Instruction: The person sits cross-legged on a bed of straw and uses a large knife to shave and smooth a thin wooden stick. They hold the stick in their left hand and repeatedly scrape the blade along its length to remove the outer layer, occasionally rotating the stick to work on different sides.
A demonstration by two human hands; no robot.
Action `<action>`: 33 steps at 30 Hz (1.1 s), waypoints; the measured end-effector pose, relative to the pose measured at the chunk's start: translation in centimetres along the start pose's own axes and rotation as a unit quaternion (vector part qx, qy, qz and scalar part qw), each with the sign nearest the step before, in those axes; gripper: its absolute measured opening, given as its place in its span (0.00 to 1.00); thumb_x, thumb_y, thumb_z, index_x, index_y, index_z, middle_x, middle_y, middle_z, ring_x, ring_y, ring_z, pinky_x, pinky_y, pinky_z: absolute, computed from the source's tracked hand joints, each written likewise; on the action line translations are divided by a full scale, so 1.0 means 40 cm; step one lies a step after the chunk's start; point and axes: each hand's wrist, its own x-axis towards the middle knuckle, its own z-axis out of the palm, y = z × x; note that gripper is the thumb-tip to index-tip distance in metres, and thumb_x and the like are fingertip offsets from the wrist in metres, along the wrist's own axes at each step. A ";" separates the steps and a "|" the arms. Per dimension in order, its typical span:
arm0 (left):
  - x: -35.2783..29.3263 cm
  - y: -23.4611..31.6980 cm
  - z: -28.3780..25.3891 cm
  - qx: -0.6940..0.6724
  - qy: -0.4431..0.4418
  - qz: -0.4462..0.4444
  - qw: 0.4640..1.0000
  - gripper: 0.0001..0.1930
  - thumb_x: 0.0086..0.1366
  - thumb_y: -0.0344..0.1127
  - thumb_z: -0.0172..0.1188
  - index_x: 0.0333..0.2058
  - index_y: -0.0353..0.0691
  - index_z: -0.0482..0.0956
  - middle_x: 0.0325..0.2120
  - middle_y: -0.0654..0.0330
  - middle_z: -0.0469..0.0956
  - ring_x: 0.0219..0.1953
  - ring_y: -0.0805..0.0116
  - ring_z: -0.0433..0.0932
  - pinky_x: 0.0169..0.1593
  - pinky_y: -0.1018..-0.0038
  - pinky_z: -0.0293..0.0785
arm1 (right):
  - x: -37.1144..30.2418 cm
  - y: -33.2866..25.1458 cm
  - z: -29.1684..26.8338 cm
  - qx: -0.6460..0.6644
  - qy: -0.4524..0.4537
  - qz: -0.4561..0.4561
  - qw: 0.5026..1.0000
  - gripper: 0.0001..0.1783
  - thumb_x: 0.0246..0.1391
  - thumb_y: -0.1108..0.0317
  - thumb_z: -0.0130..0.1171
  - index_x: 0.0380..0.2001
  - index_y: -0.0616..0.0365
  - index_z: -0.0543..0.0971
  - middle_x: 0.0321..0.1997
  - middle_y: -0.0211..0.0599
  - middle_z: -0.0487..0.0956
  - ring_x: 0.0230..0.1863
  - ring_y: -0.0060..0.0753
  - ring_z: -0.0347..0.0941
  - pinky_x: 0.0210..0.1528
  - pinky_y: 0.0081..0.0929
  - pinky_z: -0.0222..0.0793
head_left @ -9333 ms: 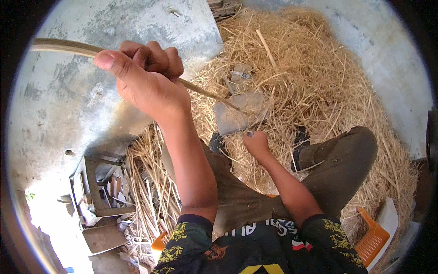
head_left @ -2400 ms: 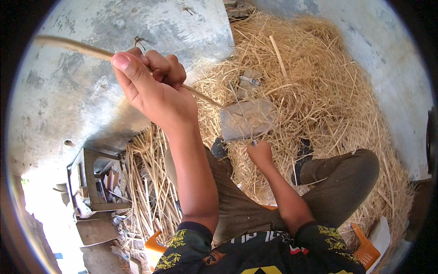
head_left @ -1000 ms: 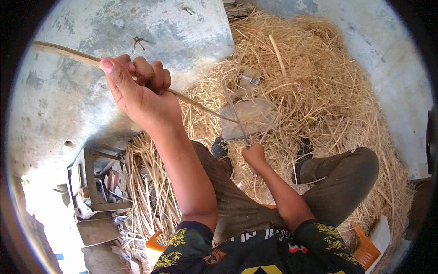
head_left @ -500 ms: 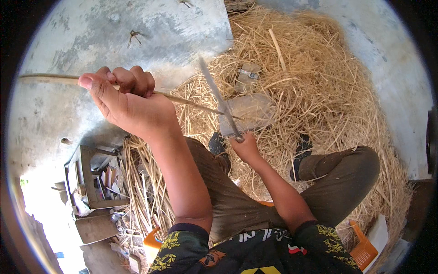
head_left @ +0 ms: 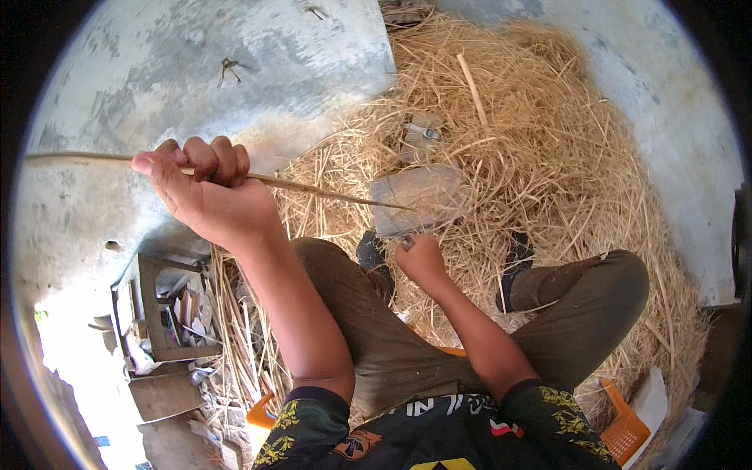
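Observation:
My left hand (head_left: pixel 207 180) is raised at the left, its fingers wrapped round a long, thin wooden stick (head_left: pixel 321 191). The stick slants down to the right, and its tapered tip lies over a flat grey stone slab (head_left: pixel 419 196). Below that slab, between my knees, my right hand (head_left: pixel 421 257) is closed on the handle of a long-bladed knife (head_left: pixel 407 243). Only the dark end of its handle by my fist shows; I cannot make out the blade.
A deep heap of straw-like shavings (head_left: pixel 540 117) spreads before my feet, with a small block (head_left: pixel 423 135) beyond the slab. Grey walls (head_left: pixel 157 78) rise on both sides. At the left stand a wooden frame (head_left: pixel 149 305) and a bundle of thin strips (head_left: pixel 243 313). Orange chair parts (head_left: pixel 627 427) flank me.
The knife blade, blurred and pointing up beside the stick before, no longer shows. My left hand and the stick have dropped slightly and shifted a little left.

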 end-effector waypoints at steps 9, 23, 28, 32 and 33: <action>-0.015 -0.001 0.006 0.022 -0.054 0.010 0.998 0.24 0.67 0.60 0.56 0.26 0.48 0.61 0.14 0.72 0.47 0.16 0.78 0.43 0.21 0.75 0.40 | -0.010 -0.018 -0.017 0.036 -0.001 0.014 0.999 0.17 0.46 0.61 0.59 0.22 0.69 0.79 0.21 0.56 0.78 0.25 0.55 0.77 0.30 0.45 0.69; 0.000 -0.004 0.002 0.001 -0.050 -0.009 0.999 0.26 0.67 0.62 0.56 0.25 0.48 0.60 0.13 0.72 0.45 0.16 0.80 0.42 0.20 0.76 0.38 | 0.014 0.063 0.010 0.046 -0.023 0.104 0.993 0.16 0.45 0.62 0.59 0.20 0.68 0.77 0.18 0.52 0.78 0.21 0.47 0.76 0.27 0.42 0.69; -0.008 0.007 0.000 -0.035 -0.049 -0.031 0.998 0.21 0.69 0.56 0.55 0.26 0.48 0.65 0.14 0.72 0.48 0.17 0.78 0.43 0.21 0.76 0.39 | -0.012 -0.072 -0.027 0.052 0.002 -0.094 0.994 0.14 0.44 0.62 0.60 0.22 0.65 0.78 0.18 0.50 0.77 0.19 0.45 0.74 0.27 0.42 0.68; 0.003 -0.002 0.004 0.000 -0.024 -0.011 1.000 0.26 0.68 0.62 0.54 0.25 0.48 0.59 0.14 0.72 0.45 0.15 0.80 0.42 0.19 0.77 0.38 | 0.032 0.136 0.044 0.058 0.012 0.080 0.995 0.16 0.45 0.61 0.61 0.20 0.66 0.78 0.16 0.48 0.76 0.19 0.41 0.74 0.27 0.41 0.68; 0.003 -0.001 0.003 0.004 -0.020 -0.013 1.000 0.26 0.68 0.62 0.54 0.25 0.48 0.59 0.13 0.72 0.45 0.15 0.80 0.42 0.19 0.77 0.38 | 0.033 0.169 0.057 0.067 0.004 0.171 0.983 0.16 0.46 0.61 0.61 0.19 0.66 0.78 0.15 0.47 0.75 0.19 0.40 0.74 0.27 0.41 0.68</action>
